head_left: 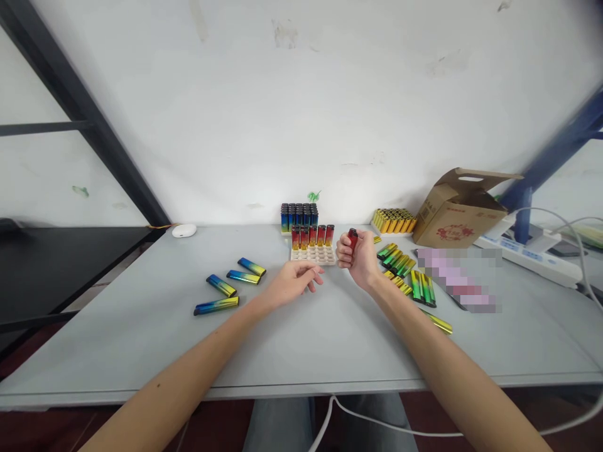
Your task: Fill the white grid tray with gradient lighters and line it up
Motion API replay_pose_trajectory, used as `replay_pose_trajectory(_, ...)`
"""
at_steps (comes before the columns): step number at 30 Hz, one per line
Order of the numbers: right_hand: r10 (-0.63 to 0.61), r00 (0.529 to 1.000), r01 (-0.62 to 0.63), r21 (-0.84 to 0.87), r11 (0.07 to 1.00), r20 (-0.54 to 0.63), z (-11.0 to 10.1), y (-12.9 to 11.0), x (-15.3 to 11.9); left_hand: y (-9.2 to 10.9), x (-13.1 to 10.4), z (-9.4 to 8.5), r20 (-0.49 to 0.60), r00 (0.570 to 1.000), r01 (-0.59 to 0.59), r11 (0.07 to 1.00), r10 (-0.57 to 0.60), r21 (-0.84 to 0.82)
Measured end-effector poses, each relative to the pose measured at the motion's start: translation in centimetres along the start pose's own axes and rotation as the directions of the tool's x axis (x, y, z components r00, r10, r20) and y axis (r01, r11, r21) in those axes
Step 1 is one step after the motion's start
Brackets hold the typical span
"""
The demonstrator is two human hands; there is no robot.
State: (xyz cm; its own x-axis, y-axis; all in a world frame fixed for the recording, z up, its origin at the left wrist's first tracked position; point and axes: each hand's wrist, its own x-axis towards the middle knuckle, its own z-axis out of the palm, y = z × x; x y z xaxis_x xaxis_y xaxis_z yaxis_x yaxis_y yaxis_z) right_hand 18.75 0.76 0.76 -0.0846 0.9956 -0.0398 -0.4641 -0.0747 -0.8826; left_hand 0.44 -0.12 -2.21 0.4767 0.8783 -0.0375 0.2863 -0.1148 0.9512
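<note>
My right hand is wrapped round a red lighter, held upright just right of a white tray with round holes. Several red-and-yellow lighters stand in the back part of that tray, while holes show in its front part. My left hand hovers or rests in front of the tray's left side, fingers loosely bent and apart, holding nothing. Behind the tray stands a block of blue lighters with dark tops. Several blue-and-yellow lighters lie on the table left of my left hand.
Green-and-yellow lighters lie beside my right forearm. A tray of yellow lighters, an open cardboard box and a white power strip are at the back right. A white case sits back left on the grey table.
</note>
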Motion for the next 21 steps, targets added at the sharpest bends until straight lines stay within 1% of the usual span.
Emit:
replay_pose_trajectory(4, 0.029, 0.999, -0.029, 0.009, 1.000, 0.019, 0.29, 0.03, -0.03, -0.02, 0.02, 0.00, 0.000, 1.000, 0.011, 1.000, -0.011, -0.002)
replay_pose_trajectory(12, 0.069, 0.996, -0.071, 0.039, 0.997, 0.065, 0.54, 0.22, -0.12, 0.72, -0.35, -0.08, 0.003, 1.000, 0.031, 1.000, -0.031, 0.004)
replay_pose_trajectory(17, 0.066, 0.993, -0.065, -0.019, 0.998, 0.102, 0.46, 0.75, 0.01, 0.65, -0.32, 0.01, 0.011, 1.000, 0.023, 1.000, -0.023, 0.013)
replay_pose_trajectory(19, 0.073, 0.990, -0.066, -0.057, 0.996, 0.121, 0.46, 0.91, 0.01, 0.58, -0.29, 0.01, -0.012, 1.000, 0.005, 1.000, -0.005, 0.026)
replay_pose_trajectory(21, 0.087, 0.986, -0.075, -0.083, 0.994, 0.142, 0.52, 0.92, -0.08, 0.45, -0.29, -0.08, -0.068, 0.997, -0.037, 0.997, 0.042, 0.068)
